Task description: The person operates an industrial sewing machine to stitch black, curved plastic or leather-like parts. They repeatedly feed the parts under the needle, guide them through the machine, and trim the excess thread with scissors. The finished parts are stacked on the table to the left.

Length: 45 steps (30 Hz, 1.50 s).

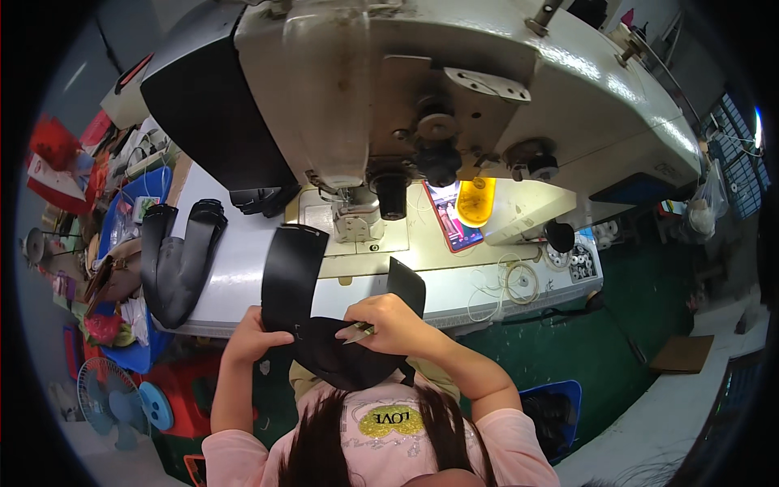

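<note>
A curved, U-shaped black leather-like piece (290, 280) lies across my lap and the table's near edge, its two ends pointing toward the sewing machine. My left hand (253, 337) pinches its left side between thumb and fingers. Closed around a pair of small metal thread snips (355, 333), my right hand (388, 325) rests over the right side of the piece. The snips' pointed blades lie close to the black surface; whether they touch it I cannot tell. A short pale thread shows on the piece near my left thumb.
The sewing machine (487, 89) looms over the white table (235, 280). Stacked black U-shaped pieces (182, 260) lie at left. Right of the needle area are a phone (456, 223), a yellow dish (476, 203) and loose thread (511, 284). A fan (114, 398) stands lower left.
</note>
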### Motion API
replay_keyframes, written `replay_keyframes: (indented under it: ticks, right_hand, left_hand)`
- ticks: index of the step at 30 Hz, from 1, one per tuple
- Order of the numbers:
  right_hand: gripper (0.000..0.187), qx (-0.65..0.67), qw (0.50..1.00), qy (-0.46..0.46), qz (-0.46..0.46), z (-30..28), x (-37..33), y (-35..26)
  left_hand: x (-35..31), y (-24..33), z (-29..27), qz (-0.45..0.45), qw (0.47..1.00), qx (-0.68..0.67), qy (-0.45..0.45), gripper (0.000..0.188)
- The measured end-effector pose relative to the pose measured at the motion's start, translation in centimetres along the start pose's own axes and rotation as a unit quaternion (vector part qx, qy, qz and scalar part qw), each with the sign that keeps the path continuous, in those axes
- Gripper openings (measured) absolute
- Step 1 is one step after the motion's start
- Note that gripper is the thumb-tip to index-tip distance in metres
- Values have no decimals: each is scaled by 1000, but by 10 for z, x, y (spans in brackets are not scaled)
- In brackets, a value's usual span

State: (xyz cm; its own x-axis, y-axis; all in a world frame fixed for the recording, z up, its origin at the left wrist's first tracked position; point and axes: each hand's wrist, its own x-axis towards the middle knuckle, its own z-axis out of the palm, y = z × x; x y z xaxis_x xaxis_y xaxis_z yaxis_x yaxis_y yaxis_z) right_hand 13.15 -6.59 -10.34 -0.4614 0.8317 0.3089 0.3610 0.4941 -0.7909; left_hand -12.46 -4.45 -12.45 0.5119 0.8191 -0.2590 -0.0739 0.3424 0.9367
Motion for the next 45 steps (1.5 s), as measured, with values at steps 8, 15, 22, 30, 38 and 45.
replay_keyframes:
  ticks: [8, 15, 22, 30, 38, 45]
  right_hand:
    - [18, -46, 999, -9, -1, -7, 7, 2]
    - [16, -68, 998, 1, 14, -7, 11, 0]
    - [16, -28, 999, 0, 33, -16, 16, 7]
    - [21, -15, 996, 10, 92, -47, 21, 5]
    - [18, -55, 979, 196, 22, -60, 28, 16]
    - [19, 18, 959, 210, 190, -72, 36, 22]
  left_hand:
    - [7, -2, 19, 14, 996, 11, 83, 34]
    - [11, -1, 29, 36, 985, 73, 154, 29]
    - [17, 3, 29, 35, 990, 54, 126, 27]
    - [35, 19, 38, 54, 989, 19, 134, 32]
    - [80, 40, 46, 95, 985, -66, 126, 30]
    - [99, 52, 52, 53, 979, -177, 84, 30]
